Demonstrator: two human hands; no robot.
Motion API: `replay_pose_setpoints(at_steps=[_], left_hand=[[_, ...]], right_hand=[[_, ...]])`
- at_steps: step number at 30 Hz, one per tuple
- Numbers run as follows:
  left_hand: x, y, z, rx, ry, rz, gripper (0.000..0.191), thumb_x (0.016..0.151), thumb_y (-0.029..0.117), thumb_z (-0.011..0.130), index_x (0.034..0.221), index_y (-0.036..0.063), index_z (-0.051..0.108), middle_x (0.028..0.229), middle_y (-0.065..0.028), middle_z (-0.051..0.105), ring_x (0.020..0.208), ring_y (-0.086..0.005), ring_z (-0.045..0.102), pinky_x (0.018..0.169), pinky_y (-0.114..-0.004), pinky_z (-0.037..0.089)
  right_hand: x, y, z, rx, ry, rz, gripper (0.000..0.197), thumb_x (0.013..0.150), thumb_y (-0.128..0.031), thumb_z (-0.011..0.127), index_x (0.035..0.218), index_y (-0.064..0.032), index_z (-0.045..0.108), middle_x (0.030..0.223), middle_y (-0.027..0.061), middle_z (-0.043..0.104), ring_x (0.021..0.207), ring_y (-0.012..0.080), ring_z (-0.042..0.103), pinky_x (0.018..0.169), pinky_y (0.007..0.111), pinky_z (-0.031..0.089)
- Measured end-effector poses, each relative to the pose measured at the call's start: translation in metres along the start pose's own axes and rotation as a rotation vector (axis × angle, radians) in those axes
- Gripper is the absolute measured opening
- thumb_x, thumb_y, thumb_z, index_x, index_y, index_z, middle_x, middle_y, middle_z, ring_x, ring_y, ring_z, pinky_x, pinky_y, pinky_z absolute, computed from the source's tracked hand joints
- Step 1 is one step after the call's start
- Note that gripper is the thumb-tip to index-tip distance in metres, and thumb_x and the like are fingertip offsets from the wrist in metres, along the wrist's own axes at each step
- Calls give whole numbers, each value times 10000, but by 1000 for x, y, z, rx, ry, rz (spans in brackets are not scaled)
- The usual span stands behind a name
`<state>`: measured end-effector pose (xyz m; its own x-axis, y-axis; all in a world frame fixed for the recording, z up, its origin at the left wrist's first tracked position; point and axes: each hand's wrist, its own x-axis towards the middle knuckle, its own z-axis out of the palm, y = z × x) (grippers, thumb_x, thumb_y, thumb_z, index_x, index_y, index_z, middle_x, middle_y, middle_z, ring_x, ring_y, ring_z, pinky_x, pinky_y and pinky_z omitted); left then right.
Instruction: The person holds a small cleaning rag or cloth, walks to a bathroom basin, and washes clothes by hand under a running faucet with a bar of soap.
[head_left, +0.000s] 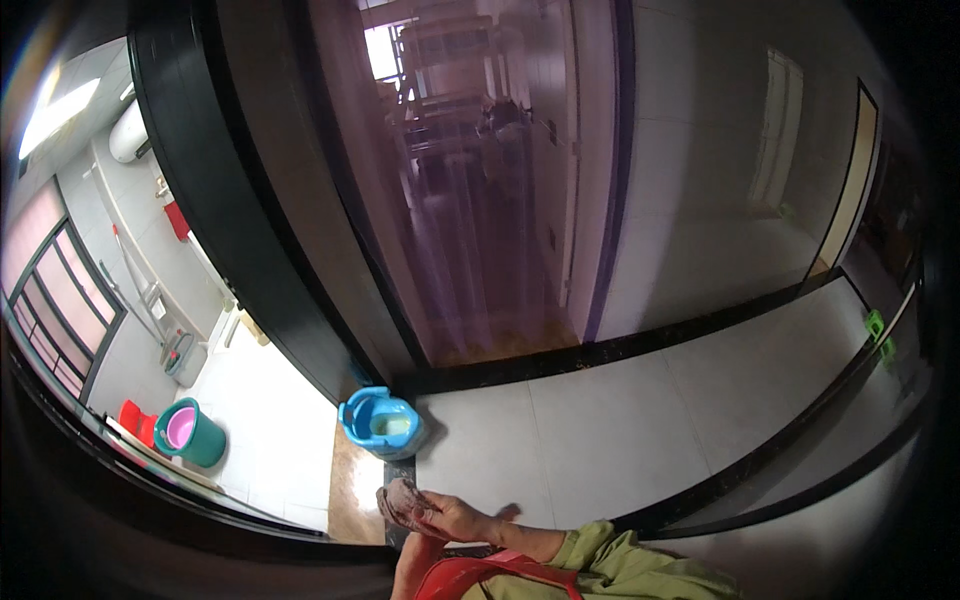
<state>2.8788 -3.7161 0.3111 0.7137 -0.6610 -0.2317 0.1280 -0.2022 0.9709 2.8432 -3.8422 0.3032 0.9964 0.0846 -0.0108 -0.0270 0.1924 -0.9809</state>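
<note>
Near the bottom centre, my right hand (453, 517) grips a crumpled, brownish-pink cloth (403, 504), its arm in a green sleeve coming from the right. My left hand (424, 541) meets it from below, by the cloth; its fingers are mostly hidden, so its grip is unclear. Just beyond the hands, a blue plastic child's potty (381, 421) stands on the floor at the doorway corner, with pale yellowish liquid or a light-coloured base showing inside. Red material (457, 576) lies across the front of my green clothing.
To the left, a bright tiled room holds a teal bucket (202, 433) with a pink basin inside, a red plastic stool (137, 424), a grey mop bucket (187, 361) and long-handled mops. Ahead hangs a translucent purple strip curtain (480, 247) in a doorway. A dark threshold (510, 369) edges the tiles.
</note>
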Motion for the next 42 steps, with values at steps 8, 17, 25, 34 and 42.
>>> replay_pose_setpoints(at_steps=[8, 17, 25, 34, 42], left_hand=[[75, 21, -60, 302, -65, 2, 344, 791, 221, 548, 1075, 27, 525, 1087, -156, 544, 976, -288, 542, 766, -377, 454], [152, 91, -148, -641, 430, -103, 287, 848, 197, 517, 1038, -18, 534, 1079, -125, 556, 926, -224, 554, 798, -346, 454], [184, 83, -259, -847, 719, -131, 288, 858, 201, 506, 1043, -19, 532, 1078, -123, 556, 926, -218, 555, 800, -339, 456], [141, 28, -427, -1055, 858, -30, 289, 870, 206, 493, 1048, -20, 529, 1076, -120, 556, 926, -211, 555, 802, -332, 458], [144, 20, -585, -1182, 921, 54, 307, 885, 226, 466, 1052, -24, 526, 1062, -117, 562, 919, -204, 559, 786, -324, 470]], right_hand=[[118, -67, -55, 145, 73, -62, 438, 887, -178, 504, 1274, -30, 361, 1181, 76, 475, 1065, 145, 451, 925, 271, 363], [265, -39, -65, 253, -362, 217, 691, 763, -131, 661, 1312, -11, 259, 1236, 112, 432, 1143, 207, 409, 974, 321, 326], [394, 0, -20, -55, -523, 120, 375, 696, -82, 589, 1051, 13, 514, 902, 69, 576, 847, 136, 517, 771, 276, 424], [535, 77, 89, -533, -362, 166, 301, 676, -235, 583, 882, -17, 562, 703, 96, 577, 665, 174, 553, 623, 303, 454], [663, 83, 187, -125, -329, 394, 122, 741, -145, 531, 701, -38, 575, 638, -16, 501, 606, 60, 445, 524, 209, 358]])
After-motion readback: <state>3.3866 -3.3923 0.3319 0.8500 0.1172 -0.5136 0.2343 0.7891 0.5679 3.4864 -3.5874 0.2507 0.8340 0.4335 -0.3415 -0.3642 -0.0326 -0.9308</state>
